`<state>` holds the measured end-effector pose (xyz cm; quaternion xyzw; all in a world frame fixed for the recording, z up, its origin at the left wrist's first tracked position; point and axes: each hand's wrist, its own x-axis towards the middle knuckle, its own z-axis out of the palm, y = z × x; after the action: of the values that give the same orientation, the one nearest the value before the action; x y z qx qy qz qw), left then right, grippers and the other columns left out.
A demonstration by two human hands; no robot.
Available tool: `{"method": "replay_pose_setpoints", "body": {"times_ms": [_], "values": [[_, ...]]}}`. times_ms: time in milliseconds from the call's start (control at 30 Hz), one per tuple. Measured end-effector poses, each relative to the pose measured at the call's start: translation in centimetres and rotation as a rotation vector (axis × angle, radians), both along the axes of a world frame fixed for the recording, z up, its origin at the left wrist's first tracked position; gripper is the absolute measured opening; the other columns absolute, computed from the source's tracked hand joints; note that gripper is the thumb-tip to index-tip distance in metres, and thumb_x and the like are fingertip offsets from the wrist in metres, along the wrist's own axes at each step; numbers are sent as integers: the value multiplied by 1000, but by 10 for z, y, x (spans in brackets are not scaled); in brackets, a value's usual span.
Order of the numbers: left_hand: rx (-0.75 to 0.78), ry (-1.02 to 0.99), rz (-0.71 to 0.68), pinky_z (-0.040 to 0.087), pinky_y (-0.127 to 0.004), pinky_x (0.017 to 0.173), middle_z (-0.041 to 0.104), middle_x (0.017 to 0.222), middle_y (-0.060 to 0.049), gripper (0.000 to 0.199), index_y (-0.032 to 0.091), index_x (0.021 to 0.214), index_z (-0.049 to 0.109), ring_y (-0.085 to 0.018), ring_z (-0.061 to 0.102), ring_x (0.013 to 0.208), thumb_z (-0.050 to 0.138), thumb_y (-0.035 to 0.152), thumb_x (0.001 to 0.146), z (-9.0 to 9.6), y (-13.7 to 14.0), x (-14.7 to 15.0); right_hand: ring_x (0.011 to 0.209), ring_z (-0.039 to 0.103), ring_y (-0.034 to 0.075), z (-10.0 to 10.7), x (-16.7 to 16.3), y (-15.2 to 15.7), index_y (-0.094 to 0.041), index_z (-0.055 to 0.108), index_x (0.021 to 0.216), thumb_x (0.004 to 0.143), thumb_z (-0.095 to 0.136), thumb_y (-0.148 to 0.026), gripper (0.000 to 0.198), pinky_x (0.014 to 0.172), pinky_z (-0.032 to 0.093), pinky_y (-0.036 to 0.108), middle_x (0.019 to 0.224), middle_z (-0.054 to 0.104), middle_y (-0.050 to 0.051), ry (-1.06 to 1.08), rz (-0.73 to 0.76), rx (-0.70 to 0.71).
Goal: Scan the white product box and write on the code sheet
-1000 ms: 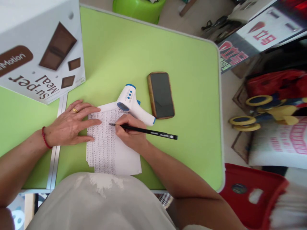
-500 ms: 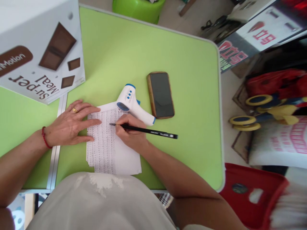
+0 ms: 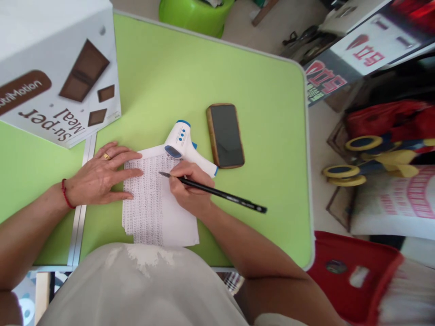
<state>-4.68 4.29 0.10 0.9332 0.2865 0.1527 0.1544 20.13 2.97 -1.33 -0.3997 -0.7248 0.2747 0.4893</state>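
Observation:
My left hand lies flat with fingers spread, its fingertips on the left edge of a sheet of paper. Rows of small handwriting fill the sheet's left and middle; its right side is blank. In my right hand is a black pen, gripped near its point, which is at the written rows. Just beyond that hand, a white and blue infrared thermometer rests across the paper's top edge. To its right lies a smartphone in a brown case, screen dark.
A large white carton stands on the green table at the upper left. Past the table's right edge are a red chair, a printed sack and a yellow-wheeled toy. A green tub sits beyond the far edge.
My right hand has shifted slightly right with the pen, whose rear end now points further right and lower. The left hand stays in place. The view has moved a little.

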Motion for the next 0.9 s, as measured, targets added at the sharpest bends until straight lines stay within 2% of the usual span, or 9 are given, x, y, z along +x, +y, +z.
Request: {"method": "replay_pose_setpoints", "body": {"times_ms": [233,333,400,467,567,633,700,800,900], "values": [[40,4,17,32,-57,108,52,135,-16,46,20,120,59,-34,45,124,62,53,87,1,-1,0,73,58,18,5,2,9,-19,62,98,88,51,-10,17,64,49,31,80,63,6,-488,191,417],[236,-50,63,39,-54,105,54,131,-16,43,19,118,58,-32,48,123,61,50,88,11,-6,-3,77,57,19,8,2,9,-13,64,101,93,44,-10,22,67,47,32,85,64,10,-719,254,480],[492,-96,200,35,-57,107,51,134,-13,42,23,120,57,-32,42,130,63,50,88,19,-10,-12,78,56,21,10,2,7,-12,64,100,93,40,-8,26,69,46,34,89,64,12,-857,294,457],[762,-143,443,23,-65,110,45,141,-9,44,27,119,57,-36,23,142,61,56,86,28,-13,-25,78,55,21,12,2,6,-14,65,100,92,38,-5,30,70,45,35,89,63,12,-941,320,419],[901,-265,822,15,-71,108,23,155,-6,72,23,133,46,-42,-5,145,52,74,82,39,-9,-46,83,56,22,19,6,8,-16,63,109,90,36,-3,35,74,45,35,94,63,13,-959,239,382],[813,-451,938,16,-66,113,11,159,-12,98,23,147,22,-41,5,146,58,78,74,42,-1,-55,91,57,25,26,10,11,-14,60,116,89,41,-7,35,77,45,37,103,62,16,-970,87,335],[528,-658,915,20,-59,118,16,157,-17,108,23,148,16,-38,11,147,71,71,68,41,8,-58,99,56,30,33,14,15,-10,57,120,86,49,-14,36,79,45,39,111,61,20,-1035,-61,233],[-149,-950,817,42,-53,108,53,135,-14,90,22,134,40,-37,38,136,84,53,61,32,18,-58,102,57,35,42,18,21,-8,53,122,83,57,-23,42,78,46,41,114,61,23,-1172,-122,25],[-351,-978,787,51,-51,94,67,111,-13,80,16,117,52,-36,60,113,90,42,52,23,23,-63,98,62,33,45,17,26,-9,54,117,86,54,-25,34,76,46,39,108,65,22,-1241,-81,-146]]}}
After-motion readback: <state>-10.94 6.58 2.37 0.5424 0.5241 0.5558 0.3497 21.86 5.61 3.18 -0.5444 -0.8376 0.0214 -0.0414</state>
